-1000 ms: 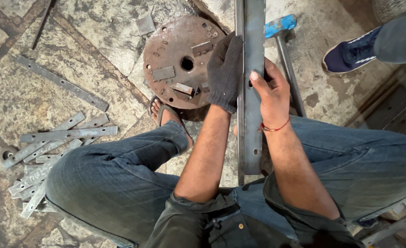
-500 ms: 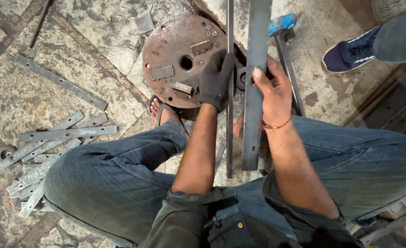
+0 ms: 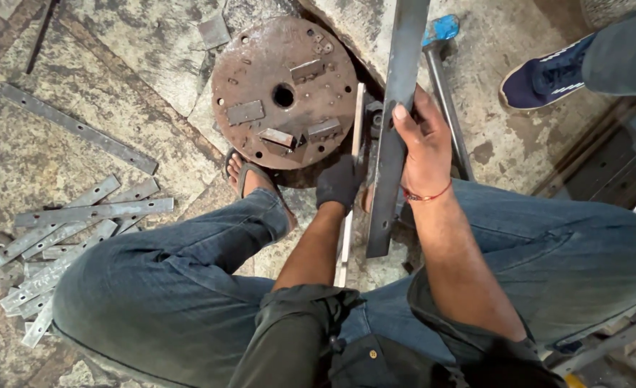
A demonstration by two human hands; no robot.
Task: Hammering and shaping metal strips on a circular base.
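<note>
Metal strips [image 3: 66,237] lie heaped on the stone floor [image 3: 138,79] at left. At upper centre sits a rusty disc [image 3: 283,92] (studded with small blocks). Just below it the gloved left hand [image 3: 338,183] is closed round a thin pale strip [image 3: 349,187] standing on edge. Beside it, the bare right hand [image 3: 422,147] grips a dark flat bar [image 3: 393,129] running to the top edge. A bystander's blue shoe [image 3: 541,75] shows at upper right.

A cracked stone floor [image 3: 138,50] carries a rusty round plate [image 3: 283,90], a heap of flat metal strips [image 3: 66,230] and one long bar [image 3: 77,129].
</note>
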